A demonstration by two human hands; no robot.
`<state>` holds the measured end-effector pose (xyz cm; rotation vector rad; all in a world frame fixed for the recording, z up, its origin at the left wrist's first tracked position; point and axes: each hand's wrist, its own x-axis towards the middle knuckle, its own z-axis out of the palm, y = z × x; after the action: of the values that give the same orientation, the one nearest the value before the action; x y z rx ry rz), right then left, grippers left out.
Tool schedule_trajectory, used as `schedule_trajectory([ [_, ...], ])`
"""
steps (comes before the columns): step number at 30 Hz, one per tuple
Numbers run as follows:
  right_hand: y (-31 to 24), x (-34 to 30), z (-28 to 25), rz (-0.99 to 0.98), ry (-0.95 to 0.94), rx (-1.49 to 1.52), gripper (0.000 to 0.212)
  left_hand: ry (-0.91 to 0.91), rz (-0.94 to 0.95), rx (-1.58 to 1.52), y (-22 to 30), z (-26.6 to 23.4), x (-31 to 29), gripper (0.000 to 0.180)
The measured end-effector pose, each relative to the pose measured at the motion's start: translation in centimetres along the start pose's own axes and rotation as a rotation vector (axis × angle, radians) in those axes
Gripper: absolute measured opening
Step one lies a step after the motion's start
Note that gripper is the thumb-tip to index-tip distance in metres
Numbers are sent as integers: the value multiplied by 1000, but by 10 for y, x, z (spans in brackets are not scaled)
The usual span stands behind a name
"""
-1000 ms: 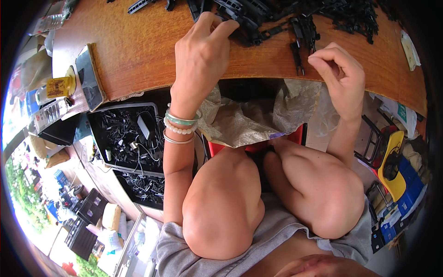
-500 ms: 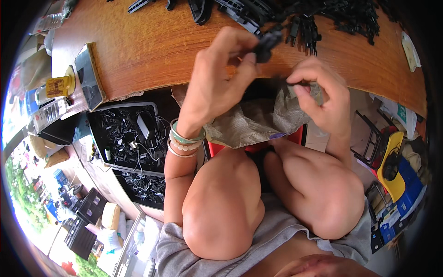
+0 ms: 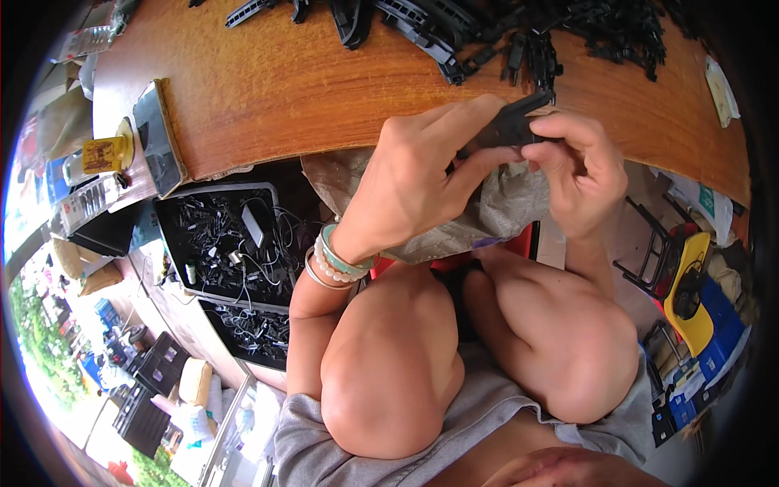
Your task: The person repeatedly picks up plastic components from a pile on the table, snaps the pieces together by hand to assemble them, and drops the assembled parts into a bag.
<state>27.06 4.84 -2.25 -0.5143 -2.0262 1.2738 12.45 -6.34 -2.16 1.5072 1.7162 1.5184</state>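
Between my two hands, over the near edge of the wooden table, is a black plastic part (image 3: 511,125). My left hand (image 3: 426,166) is closed round its left end, with bracelets at the wrist. The fingertips of my right hand (image 3: 580,162) pinch its right side; whether they also hold a smaller piece is hidden. Below both hands, a grey woven sack (image 3: 495,207) hangs open in front of my knees. Just beyond the hands, a small heap of black plastic pieces (image 3: 531,61) lies on the table.
More black parts (image 3: 430,32) are spread along the far side of the wooden table (image 3: 268,97). To the left, a dark tray (image 3: 268,191) holds many small black pieces, a white device and cables. A dark notebook (image 3: 158,138) lies at the table's left edge. A yellow stool (image 3: 690,284) stands right.
My left hand has moved right and down with the black part, bringing it to my right hand. My right hand has shifted slightly right, and its fingertips now meet the part.
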Motion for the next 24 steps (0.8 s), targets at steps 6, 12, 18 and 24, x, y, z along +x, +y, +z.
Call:
schedule_trajectory([
  [6,-6,21,-2,-180,59,-232,37,-16,61,68,-1,-9,1,37],
  [12,0,12,-8,-163,-107,-101,42,-71,42,183,11,-10,3,31],
  [18,8,7,-2,-171,-43,-58,36,-76,47,141,10,-12,6,28],
  [24,0,14,-8,-70,-88,-83,28,-82,-4,94,4,-13,6,26],
])
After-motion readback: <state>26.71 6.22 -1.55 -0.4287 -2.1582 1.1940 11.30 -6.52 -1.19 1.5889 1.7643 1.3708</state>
